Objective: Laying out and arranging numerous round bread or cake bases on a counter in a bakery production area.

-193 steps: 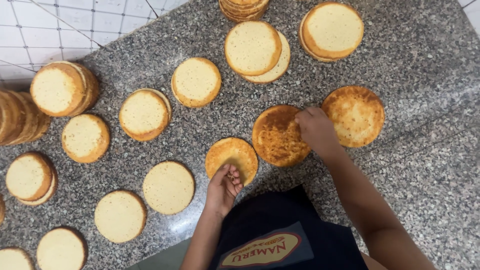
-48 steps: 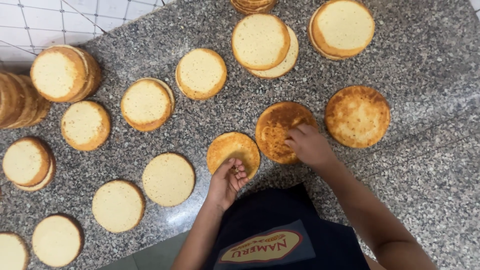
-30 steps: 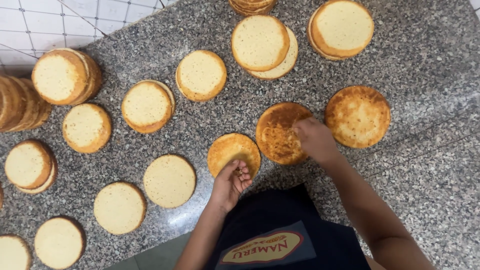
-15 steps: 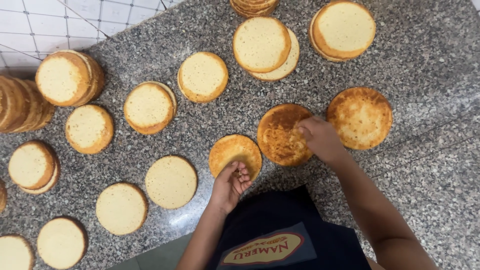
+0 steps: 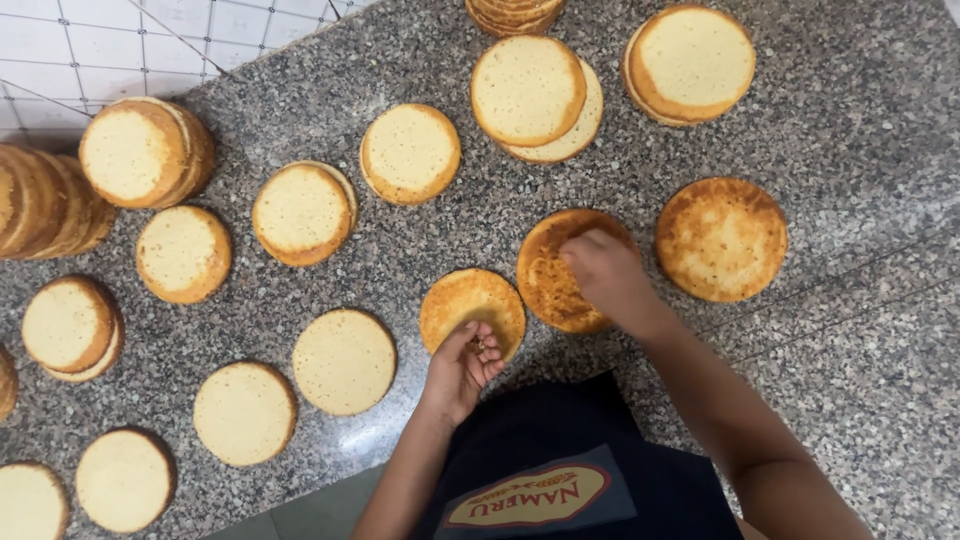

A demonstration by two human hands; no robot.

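Right now your right hand (image 5: 605, 278) is resting on top of the large browned round cake (image 5: 562, 270) just right of the frame's centre, fingers curled down onto its upper right part; the grip is looking narrow, fingertips bunched against the crust, though whether they are pinching anything you cannot tell from here. Your left hand (image 5: 462, 368) is lying just below the smaller browned round cake (image 5: 472, 309), near the lower middle of the frame, with its fingers loosely bent and touching that cake's lower edge; the grip is half closed and holding nothing that shows.

These two browned cakes are sitting side by side on the speckled granite surface (image 5: 860, 120), nearly touching, the smaller to the left of the larger. Being round, neither has a long axis to speak of. Each cake is lying directly ahead of its own hand, toward the top of the frame, so the right hand is the nearer one to the large cake and the left to the small one.

Further right, a third browned cake (image 5: 722, 238) is lying apart from both hands. Pale sponge rounds (image 5: 344, 361) are spreading across the left and top of the frame, some stacked.
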